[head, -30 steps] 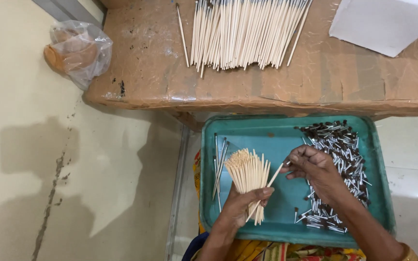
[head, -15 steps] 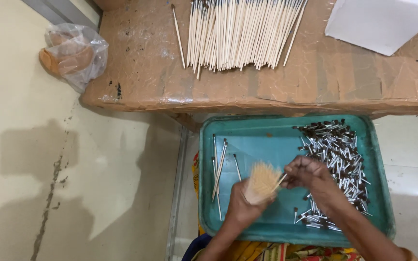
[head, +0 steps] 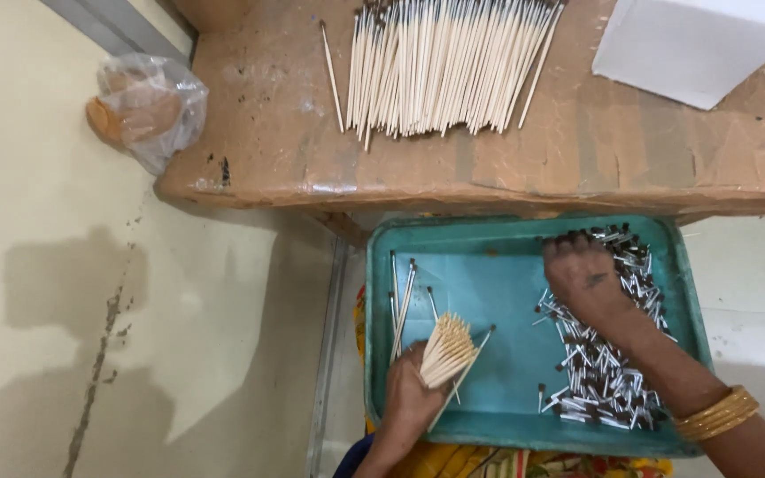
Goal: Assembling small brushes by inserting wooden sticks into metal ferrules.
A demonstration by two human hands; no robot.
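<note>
My left hand (head: 409, 400) is clamped around a bundle of thin pale sticks (head: 446, 350), their ends fanning up and to the right over the near part of the teal tray (head: 489, 239). My right hand (head: 584, 276) rests palm down, fingers curled, on the heap of small dark-tipped metal pieces (head: 608, 372) along the tray's right side; whether it grips any I cannot tell. A few loose sticks (head: 400, 296) lie on the tray floor just left of the bundle. Gold bangles (head: 717, 412) ring my right wrist. Beyond the tray, a worn brown board (head: 524, 168) carries a long row of pale sticks (head: 440, 66) and a white box (head: 692, 40). A clear plastic bag (head: 148, 106) sits on the cream floor (head: 64, 292) to the left
</note>
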